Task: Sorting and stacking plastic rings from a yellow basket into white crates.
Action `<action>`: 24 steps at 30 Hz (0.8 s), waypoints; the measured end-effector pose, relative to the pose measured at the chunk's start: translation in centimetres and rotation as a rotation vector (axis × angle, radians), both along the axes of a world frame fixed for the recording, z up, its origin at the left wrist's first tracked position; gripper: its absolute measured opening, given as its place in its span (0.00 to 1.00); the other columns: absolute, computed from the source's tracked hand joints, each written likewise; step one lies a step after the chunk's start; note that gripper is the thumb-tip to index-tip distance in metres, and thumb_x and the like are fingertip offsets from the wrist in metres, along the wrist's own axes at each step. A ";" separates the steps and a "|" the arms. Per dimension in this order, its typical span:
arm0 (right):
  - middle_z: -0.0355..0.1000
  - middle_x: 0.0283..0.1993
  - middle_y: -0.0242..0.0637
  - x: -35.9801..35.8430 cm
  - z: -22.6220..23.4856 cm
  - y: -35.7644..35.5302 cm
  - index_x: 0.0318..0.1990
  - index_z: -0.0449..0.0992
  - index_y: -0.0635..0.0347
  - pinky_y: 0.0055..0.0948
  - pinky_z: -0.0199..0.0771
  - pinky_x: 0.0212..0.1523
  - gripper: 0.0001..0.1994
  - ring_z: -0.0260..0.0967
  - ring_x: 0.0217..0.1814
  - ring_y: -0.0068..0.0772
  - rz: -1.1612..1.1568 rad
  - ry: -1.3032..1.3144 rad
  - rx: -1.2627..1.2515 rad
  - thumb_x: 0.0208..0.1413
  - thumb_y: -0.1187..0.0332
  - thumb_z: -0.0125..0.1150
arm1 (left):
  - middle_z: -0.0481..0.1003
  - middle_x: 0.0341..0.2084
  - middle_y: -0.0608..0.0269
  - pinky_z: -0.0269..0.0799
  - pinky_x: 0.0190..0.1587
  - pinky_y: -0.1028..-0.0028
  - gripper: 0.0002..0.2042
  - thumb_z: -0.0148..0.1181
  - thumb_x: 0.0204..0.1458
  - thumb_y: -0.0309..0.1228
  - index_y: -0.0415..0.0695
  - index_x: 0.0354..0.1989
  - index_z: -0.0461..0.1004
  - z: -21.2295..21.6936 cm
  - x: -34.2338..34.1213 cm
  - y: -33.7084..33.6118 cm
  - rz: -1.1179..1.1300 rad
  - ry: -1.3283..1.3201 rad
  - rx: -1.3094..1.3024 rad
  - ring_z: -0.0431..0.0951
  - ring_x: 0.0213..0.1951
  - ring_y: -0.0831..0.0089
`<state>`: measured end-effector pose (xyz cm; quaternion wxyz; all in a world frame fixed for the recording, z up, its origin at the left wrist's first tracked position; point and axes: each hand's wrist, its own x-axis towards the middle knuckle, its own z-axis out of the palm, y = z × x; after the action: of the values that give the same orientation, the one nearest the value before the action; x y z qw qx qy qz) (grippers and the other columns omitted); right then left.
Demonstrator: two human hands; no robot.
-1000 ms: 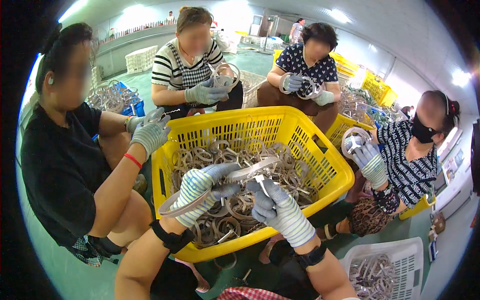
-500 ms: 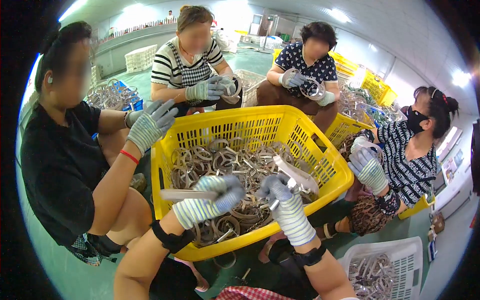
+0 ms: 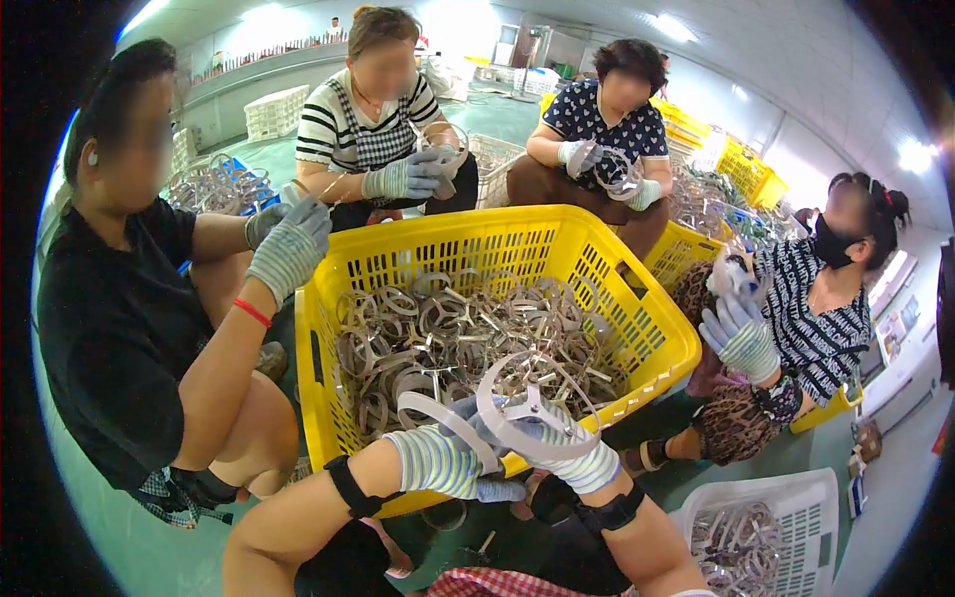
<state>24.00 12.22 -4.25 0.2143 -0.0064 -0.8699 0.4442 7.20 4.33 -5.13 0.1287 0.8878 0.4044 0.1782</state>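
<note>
Both my hands wear striped, grey-fingered work gloves and meet over the near rim of a yellow crate (image 3: 637,408). My right hand (image 3: 569,468) is closed on a grey ring with thin spokes (image 3: 488,403), tilted upward. My left hand (image 3: 438,463) is closed on a curved grey band (image 3: 438,408), which stands up beside the ring. Where the two pieces come together, the gloves hide part of them. Inside the crate lies a tangled heap of similar spoked rings (image 3: 438,328).
Around the crate sit several gloved co-workers handling rings, one close on the left (image 3: 109,328), another on the right (image 3: 816,289). A white crate of rings (image 3: 811,488) stands at the lower right. More rings fill a blue crate (image 3: 254,184) behind the left co-worker.
My hands have come together and moved nearer to me, over the crate's near rim. The ring in my right hand has turned to show its spokes; the left band now tilts up.
</note>
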 end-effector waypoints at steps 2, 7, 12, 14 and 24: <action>0.66 0.56 0.40 0.1 0.1 0.5 0.59 0.62 0.58 0.36 0.57 0.64 0.22 0.63 0.59 0.36 -0.073 0.052 0.405 0.55 0.72 0.48 | 0.69 0.52 0.53 0.59 0.61 0.63 0.29 0.58 0.47 0.49 0.41 0.53 0.67 0.2 0.1 -0.1 0.031 0.035 0.046 0.66 0.56 0.57; 0.70 0.50 0.40 0.6 -1.0 0.9 0.60 0.61 0.56 0.40 0.58 0.62 0.25 0.65 0.56 0.39 -0.168 0.073 0.898 0.51 0.70 0.52 | 0.69 0.50 0.52 0.58 0.61 0.63 0.28 0.53 0.50 0.51 0.40 0.52 0.68 0.7 0.1 -1.1 0.047 0.048 -0.159 0.68 0.53 0.56; 0.71 0.49 0.41 -0.4 1.9 -0.6 0.52 0.68 0.61 0.34 0.65 0.56 0.19 0.68 0.51 0.37 -0.092 -0.042 -0.571 0.52 0.68 0.56 | 0.66 0.50 0.45 0.55 0.60 0.55 0.28 0.48 0.51 0.53 0.41 0.51 0.67 2.0 0.5 -0.3 0.048 0.238 -0.080 0.62 0.55 0.47; 0.71 0.46 0.32 -1.9 2.0 -1.1 0.50 0.71 0.61 0.26 0.65 0.52 0.19 0.65 0.48 0.24 0.126 0.003 -1.084 0.57 0.58 0.55 | 0.63 0.53 0.39 0.56 0.59 0.51 0.28 0.47 0.53 0.54 0.40 0.47 0.69 1.2 -0.7 -1.6 0.128 0.277 -0.071 0.60 0.57 0.42; 0.71 0.45 0.33 -0.3 2.5 0.3 0.48 0.73 0.58 0.28 0.68 0.49 0.13 0.66 0.47 0.23 -0.042 0.085 -1.098 0.57 0.69 0.55 | 0.74 0.37 0.46 0.70 0.45 0.61 0.25 0.52 0.50 0.54 0.41 0.41 0.74 3.6 -0.7 0.2 0.067 -0.056 0.142 0.74 0.39 0.48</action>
<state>23.69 12.55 -1.72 0.2231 -0.1168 -0.5005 0.8283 6.54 4.49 -1.57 0.0707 0.8752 0.4167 0.2353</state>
